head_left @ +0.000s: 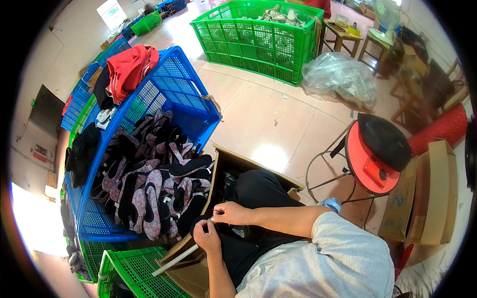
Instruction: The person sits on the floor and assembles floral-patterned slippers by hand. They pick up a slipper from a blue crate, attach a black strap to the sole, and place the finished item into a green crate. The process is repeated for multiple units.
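My left hand [207,236] and my right hand [232,213] meet over my lap, with fingers pinched together. Between and beside them is something small and black, partly hidden by the fingers; its kind does not show. Under my hands stands an open cardboard box [214,180] with dark items inside, much of it covered by my legs. Just left of the box, a blue plastic crate [186,82] lies tilted, heaped with floral-patterned shoes [153,193] that have black linings. A white rod [175,260] sticks out below my left hand.
A green crate [134,270] sits at the lower left. To the right is a red round stool [355,154] with a black bag [383,141]. Farther off stand a large green crate [248,47] and a clear plastic bag [340,79]. Cardboard [422,193] leans at the right.
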Demonstrator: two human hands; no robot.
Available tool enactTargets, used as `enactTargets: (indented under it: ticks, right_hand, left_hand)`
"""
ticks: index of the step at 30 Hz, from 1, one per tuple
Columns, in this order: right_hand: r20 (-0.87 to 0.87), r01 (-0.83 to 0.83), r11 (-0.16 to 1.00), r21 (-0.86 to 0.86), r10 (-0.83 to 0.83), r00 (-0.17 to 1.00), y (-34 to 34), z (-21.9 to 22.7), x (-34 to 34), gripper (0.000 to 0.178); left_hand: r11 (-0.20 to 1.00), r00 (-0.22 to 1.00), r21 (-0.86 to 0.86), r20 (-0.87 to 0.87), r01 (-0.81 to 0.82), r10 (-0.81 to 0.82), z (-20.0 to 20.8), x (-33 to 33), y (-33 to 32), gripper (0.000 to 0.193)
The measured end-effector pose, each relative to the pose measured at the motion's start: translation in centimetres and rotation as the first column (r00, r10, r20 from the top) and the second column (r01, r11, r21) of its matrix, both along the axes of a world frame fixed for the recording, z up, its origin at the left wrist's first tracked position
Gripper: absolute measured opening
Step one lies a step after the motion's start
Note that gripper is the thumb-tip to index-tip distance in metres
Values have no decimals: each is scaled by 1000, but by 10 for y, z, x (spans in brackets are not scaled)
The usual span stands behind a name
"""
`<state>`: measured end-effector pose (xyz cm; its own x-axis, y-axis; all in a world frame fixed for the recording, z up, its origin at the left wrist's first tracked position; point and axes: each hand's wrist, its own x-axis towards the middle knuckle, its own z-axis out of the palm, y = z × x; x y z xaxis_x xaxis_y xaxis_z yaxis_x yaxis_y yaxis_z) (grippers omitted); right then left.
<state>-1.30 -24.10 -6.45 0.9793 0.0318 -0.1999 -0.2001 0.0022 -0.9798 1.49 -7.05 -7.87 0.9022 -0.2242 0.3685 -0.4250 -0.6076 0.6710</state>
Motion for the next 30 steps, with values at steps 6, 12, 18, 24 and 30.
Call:
enactTargets:
  ticks: [6,12,18,24,30]
  right_hand:
    - [37,7,1000,-18,-6,999,1,-3,1,23]
    - [38,19,1000,-16,-18,999,1,-2,0,23]
    - [15,13,1000,-19,-13,1000,1,-2,0,23]
    - [37,17,999,-31,-16,999,1,-1,0,24]
    - [42,12,999,-31,-11,999,0,2,-1,23]
  left_hand:
    - [1000,1000,9,-4,11,-11,0,0,1,11]
    - [1000,1000,15,7,11,-12,0,0,0,11]
    - [1000,1000,20,-15,5,-4,-1,1,0,10]
    - [1000,999,-20,-45,-4,3,0,0,0,9]
    - [1000,999,-15,-37,14,-14,4,1,-2,8]
